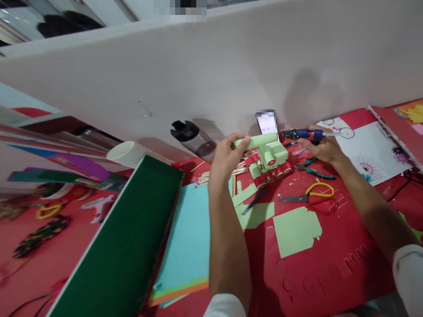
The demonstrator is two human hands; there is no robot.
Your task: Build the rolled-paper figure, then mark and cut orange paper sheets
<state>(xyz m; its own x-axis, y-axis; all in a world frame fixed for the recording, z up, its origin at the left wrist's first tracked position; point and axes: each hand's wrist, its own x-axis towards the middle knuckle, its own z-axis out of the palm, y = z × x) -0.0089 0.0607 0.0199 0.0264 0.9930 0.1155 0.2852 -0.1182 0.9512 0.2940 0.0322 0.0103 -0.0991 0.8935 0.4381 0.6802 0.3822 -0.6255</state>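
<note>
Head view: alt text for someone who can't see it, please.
The left hand holds a pale green tube at a green-and-red model vehicle, while the right hand holds a blue glue gun. Scissors and pliers lie on the red tabletop.

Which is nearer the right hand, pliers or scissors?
The teal-handled pliers; the scissors with yellow and red handles lie farther from the right hand.

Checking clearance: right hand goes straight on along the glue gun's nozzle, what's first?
Probably the green paper tube, met by the glue gun in the right hand, though depth is unclear.
</note>
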